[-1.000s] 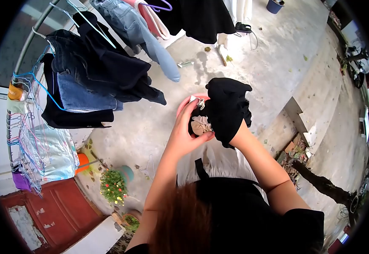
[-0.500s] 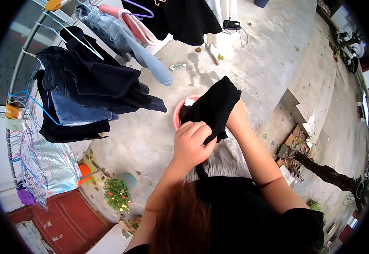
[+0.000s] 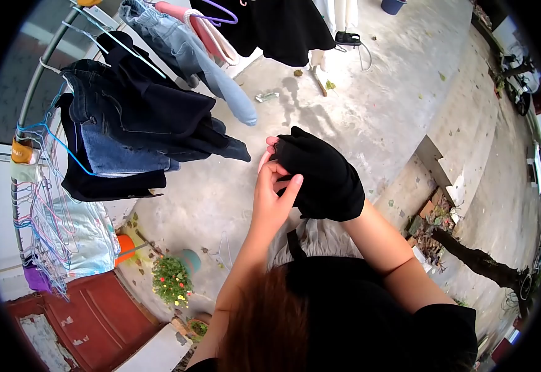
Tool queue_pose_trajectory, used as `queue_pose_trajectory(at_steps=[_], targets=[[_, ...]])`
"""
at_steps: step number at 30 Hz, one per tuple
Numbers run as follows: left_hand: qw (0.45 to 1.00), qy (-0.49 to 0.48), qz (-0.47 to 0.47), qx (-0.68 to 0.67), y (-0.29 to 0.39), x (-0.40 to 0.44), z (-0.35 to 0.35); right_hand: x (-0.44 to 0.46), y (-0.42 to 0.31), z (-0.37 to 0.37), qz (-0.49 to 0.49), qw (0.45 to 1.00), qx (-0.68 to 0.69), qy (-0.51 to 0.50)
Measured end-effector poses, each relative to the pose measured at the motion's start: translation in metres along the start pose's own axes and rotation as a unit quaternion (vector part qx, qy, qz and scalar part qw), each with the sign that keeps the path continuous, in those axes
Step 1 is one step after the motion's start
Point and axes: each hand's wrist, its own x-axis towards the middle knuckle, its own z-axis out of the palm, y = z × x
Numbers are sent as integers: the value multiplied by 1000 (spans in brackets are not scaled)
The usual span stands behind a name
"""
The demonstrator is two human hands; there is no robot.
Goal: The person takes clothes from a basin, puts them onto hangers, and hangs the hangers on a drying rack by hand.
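A bunched black garment (image 3: pixel 323 177) is draped over my right forearm, which runs into the cloth from the lower right. Fingertips that appear to belong to my right hand (image 3: pixel 272 142) show at the garment's upper-left edge; the rest of that hand is covered. At the garment's left edge is my left hand (image 3: pixel 275 189), fingers curled at the cloth and thumb lying against it. Behind the hands, a sliver of pink rim (image 3: pixel 262 162) is barely visible.
To the left, jeans (image 3: pixel 115 111), dark clothes and light-blue trousers (image 3: pixel 187 56) hang from a metal rack (image 3: pixel 35 93) with many hangers (image 3: pixel 47 229). A black garment (image 3: pixel 289 31) hangs at the top. A potted flower plant (image 3: pixel 171 280) stands lower left; a tree trunk (image 3: pixel 478 253) is at right.
The garment has been pulled down over my right hand and forearm. My left hand has loosened from its closed grip and shifted slightly up. The pink basin is now mostly hidden.
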Motion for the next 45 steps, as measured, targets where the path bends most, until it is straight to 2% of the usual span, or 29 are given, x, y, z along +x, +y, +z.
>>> queue_pose_trajectory(at_steps=[1,2,5,6,9,10,11,13,15,17,20,23,24,26,27,28,29,30,32,33,34,35,37,38,40,42,44,45], targets=[[995,25,-20,-89,-2,0,5,2,-4,-2,7,1000,1,-22],[989,-14,-100,-112,0,0,-6,4,-8,-5,15,999,2,-43],[962,-73,-264,-7,4,-1,-13,7,-11,-5,29,993,-43,-104],[989,-80,-121,10,-6,-1,-9,5,-8,-4,17,991,-69,-114],[950,-177,-206,155,-2,-2,-43,2,-2,-12,-1,982,-97,-161],[980,-119,-157,0,10,-4,-44,3,-1,-17,32,980,-50,-192],[980,-51,-147,-123,29,-2,-46,3,-2,-23,72,972,7,-225],[970,48,-68,-230,53,4,-62,5,-1,-35,176,929,165,-281],[951,97,-37,-292,60,10,-82,3,1,-42,259,864,310,-299],[944,119,-26,-307,61,10,-91,-1,3,-44,324,796,425,-285],[953,103,-1,-285,70,9,-99,-14,5,-49,389,711,545,-214],[944,140,-16,-299,63,10,-114,-24,1,-57,413,668,604,-139],[960,141,-20,-240,61,11,-119,-24,-3,-60,413,664,611,-121],[982,142,-29,-122,53,10,-128,-20,-9,-56,408,673,609,-100],[980,195,-38,-7,43,12,-131,-23,-2,-46,437,671,595,-78],[958,208,-2,196,43,10,-127,-26,7,-33,465,668,579,-58],[894,215,34,391,42,8,-120,-37,27,-8,482,662,573,-33],[862,201,82,458,43,5,-114,-51,54,24,496,659,566,-10],[955,107,74,267,36,-6,-94,-33,58,51,356,834,416,-64],[978,-9,-8,206,38,-14,-83,-23,42,52,262,916,288,-101],[968,-82,-7,237,47,-19,-64,-14,27,52,160,974,110,-114],[952,-155,-8,265,53,-23,-46,-4,11,52,69,992,-50,-90],[955,-61,53,285,45,-28,-22,23,-23,53,139,978,-131,-81],[956,-29,115,267,36,-30,-20,22,-22,58,184,978,-47,-90],[983,22,37,176,15,-34,-27,29,-26,54,114,974,-102,-166],[995,70,-1,75,11,-33,-35,40,-33,49,66,965,-109,-228],[993,114,-25,-15,23,-29,-48,56,-49,33,60,970,-18,-234],[988,140,-39,-44,38,-29,-56,69,-59,19,256,893,-56,-365]])
